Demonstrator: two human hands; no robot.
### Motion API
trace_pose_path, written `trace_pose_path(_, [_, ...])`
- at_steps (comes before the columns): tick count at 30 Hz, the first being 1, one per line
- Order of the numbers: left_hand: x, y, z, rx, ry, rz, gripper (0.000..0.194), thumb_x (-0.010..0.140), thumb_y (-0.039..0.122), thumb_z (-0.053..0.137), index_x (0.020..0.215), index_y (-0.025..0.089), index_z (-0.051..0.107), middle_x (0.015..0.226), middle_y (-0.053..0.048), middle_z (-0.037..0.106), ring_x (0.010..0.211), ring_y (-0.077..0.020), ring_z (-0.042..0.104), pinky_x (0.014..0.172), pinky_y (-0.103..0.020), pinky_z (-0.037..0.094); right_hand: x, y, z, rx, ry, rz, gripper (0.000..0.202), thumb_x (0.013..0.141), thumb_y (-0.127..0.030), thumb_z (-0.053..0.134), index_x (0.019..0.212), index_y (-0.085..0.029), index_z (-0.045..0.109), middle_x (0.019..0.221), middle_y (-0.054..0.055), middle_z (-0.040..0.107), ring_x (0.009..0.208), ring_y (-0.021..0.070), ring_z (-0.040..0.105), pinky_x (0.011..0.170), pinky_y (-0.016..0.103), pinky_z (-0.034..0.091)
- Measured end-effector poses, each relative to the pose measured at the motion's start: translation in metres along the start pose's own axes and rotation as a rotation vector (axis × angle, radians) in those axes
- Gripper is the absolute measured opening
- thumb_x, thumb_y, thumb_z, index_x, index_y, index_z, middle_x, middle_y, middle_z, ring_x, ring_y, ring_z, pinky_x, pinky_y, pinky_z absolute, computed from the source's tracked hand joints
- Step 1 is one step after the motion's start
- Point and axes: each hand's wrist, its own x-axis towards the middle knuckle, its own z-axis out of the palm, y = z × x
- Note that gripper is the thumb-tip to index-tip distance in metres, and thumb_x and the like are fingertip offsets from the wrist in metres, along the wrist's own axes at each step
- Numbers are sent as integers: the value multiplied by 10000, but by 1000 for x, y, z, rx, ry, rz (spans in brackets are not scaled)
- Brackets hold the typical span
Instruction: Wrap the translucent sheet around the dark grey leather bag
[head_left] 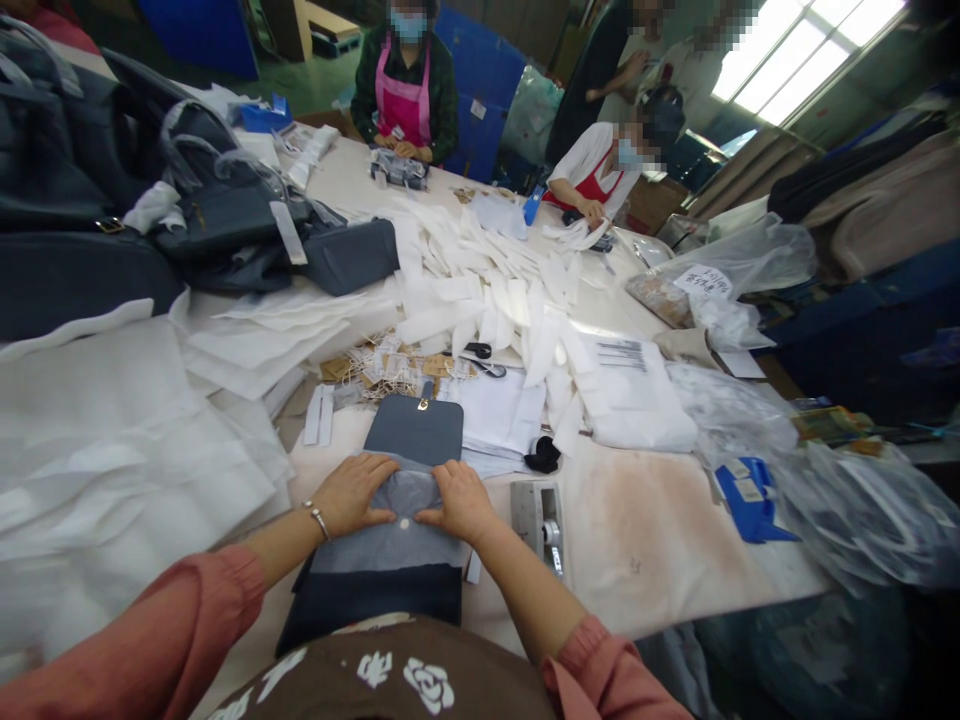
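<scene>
One dark bag (416,430) lies flat before the person, clasp end away, partly under a thin, translucent sheet (375,553). The left hand (352,495) and right hand (466,503) rest on the sheet, fingers close together, thumbs apart from them. The bag looks light and fairly stiff, best held by its side edges; the sheet, soft and easily creased. White strips (450,290) litter the pale tabletop (637,590); masked co-workers sit beyond.

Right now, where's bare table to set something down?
Main free patch: cream table cover, bordered by the grey metal block left, blue plastic piece right, and plastic-wrapped white stack beyond. Crowded: white strips mid-table, dark handbags and thin white sheets left.
</scene>
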Motion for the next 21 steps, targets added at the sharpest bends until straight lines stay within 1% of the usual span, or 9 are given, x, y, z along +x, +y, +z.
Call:
trace_pose_path(3, [2,1,-2,10,-27,-14,678,602,520,724,1164,215,498,1147,-74,547,1028,-248,489,913,-364,363,1,2,0,-15,-35,-12,556,615,-577,706,970,-187,532,943,70,552,919,247,494,804,370,397])
trace_pose_path(6, [3,2,-4,20,-44,-22,679,596,517,730,1159,217,499,1126,-70,551,1000,-246,492,890,-357,363,1,4,0,-12,-46,-35,544,636,-564,698,986,-186,523,931,61,565,901,236,507,794,356,401])
trace_pose_path(11, [7,5,-12,60,-89,-54,619,573,510,746,1083,227,537,1007,-58,566,927,-245,499,800,-352,373,-1,7,3,18,-29,-23,564,634,-557,702,1023,-192,517,944,58,569,912,230,514,803,344,401])
trace_pose_path(13, [8,6,-14,78,-100,-61,593,560,511,752,1043,231,552,976,-52,567,924,-250,497,786,-357,367,-1,8,5,34,-30,-15,571,627,-557,707,1028,-196,519,949,55,570,918,229,517,805,339,403])
trace_pose_path(17, [8,5,-14,75,-88,-57,573,556,507,756,1018,235,552,963,-45,571,962,-257,488,810,-362,353,0,10,7,47,-43,3,579,622,-573,701,1028,-200,523,954,55,573,926,230,519,801,337,407])
trace_pose_path(21, [9,3,-12,77,-122,-68,548,572,521,740,992,227,549,925,-45,579,905,-245,513,763,-347,359,4,11,7,38,-79,9,585,616,-600,688,1014,-202,527,954,58,581,915,231,531,782,334,411])
